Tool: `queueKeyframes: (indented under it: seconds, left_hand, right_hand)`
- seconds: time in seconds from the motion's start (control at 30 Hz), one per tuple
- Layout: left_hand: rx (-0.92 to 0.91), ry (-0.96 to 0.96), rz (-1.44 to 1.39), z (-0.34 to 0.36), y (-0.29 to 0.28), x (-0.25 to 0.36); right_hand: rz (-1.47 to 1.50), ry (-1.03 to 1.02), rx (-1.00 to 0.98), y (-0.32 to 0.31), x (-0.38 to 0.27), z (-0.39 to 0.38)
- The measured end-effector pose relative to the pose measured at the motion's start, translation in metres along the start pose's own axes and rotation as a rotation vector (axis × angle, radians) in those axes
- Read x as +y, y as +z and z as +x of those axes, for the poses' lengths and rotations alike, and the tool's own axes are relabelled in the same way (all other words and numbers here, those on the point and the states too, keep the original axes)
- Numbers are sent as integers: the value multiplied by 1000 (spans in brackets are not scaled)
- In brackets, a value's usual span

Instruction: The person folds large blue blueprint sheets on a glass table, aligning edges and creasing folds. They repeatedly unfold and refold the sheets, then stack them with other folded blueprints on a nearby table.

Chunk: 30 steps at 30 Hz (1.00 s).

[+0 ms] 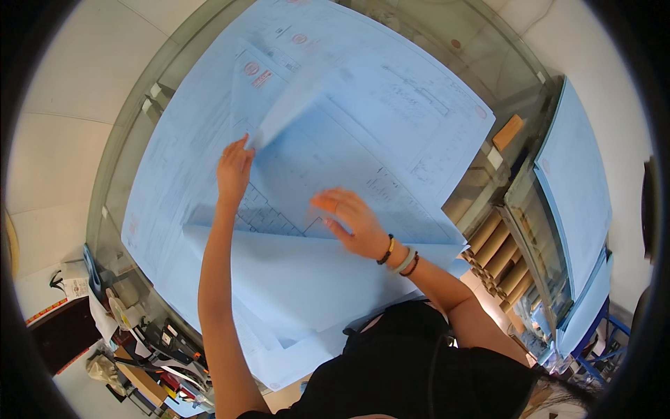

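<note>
A large stack of light-blue drawing sheets [174,160] covers most of the glass table [115,160]. My left hand [236,171] pinches the edge of a blue drawing sheet [296,105], whose lifted part curls up and is smeared by motion. Over the middle of the sheets hovers my right hand [352,223], blurred, with its thumb apart from the fingers and nothing visible in it. Just below it, a folded-over sheet [300,269] shows its plain back, with printed lines on the sheet beneath. Bracelets [401,258] circle my right wrist.
A small wooden block [508,133] lies on the glass right of the stack. Further right, more blue sheets [576,174] rest on another glass surface, with cardboard tubes [499,255] stored beneath. Mixed clutter [164,356] fills the lower left.
</note>
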<state>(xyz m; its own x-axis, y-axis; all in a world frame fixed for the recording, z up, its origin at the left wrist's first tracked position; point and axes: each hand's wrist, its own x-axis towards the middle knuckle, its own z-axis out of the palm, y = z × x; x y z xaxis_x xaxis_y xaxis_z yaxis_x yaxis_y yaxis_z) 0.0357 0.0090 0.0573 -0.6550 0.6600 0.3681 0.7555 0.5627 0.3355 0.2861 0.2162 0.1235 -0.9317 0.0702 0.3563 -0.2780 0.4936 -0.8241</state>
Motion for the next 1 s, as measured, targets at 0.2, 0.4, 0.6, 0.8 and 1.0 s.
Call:
queueKeyframes:
  seconds: [0.2,0.4,0.6,0.8,1.0]
  left_hand:
    - [-165,501,133,-42,-9,34]
    - [-314,447,60,-64,0,54]
    - [-352,12,132,-54,18,88]
    - [-285,-106,194,-52,49,86]
    - [-293,-123,179,-54,56,81]
  right_hand:
    - [-451,216,-95,2,48,1]
    - [-694,261,-187,28,97,-33]
    - [-732,216,-117,18,114,-17]
    - [-722,197,-103,16,121,-10]
    - [-726,226,-111,19,118,-6]
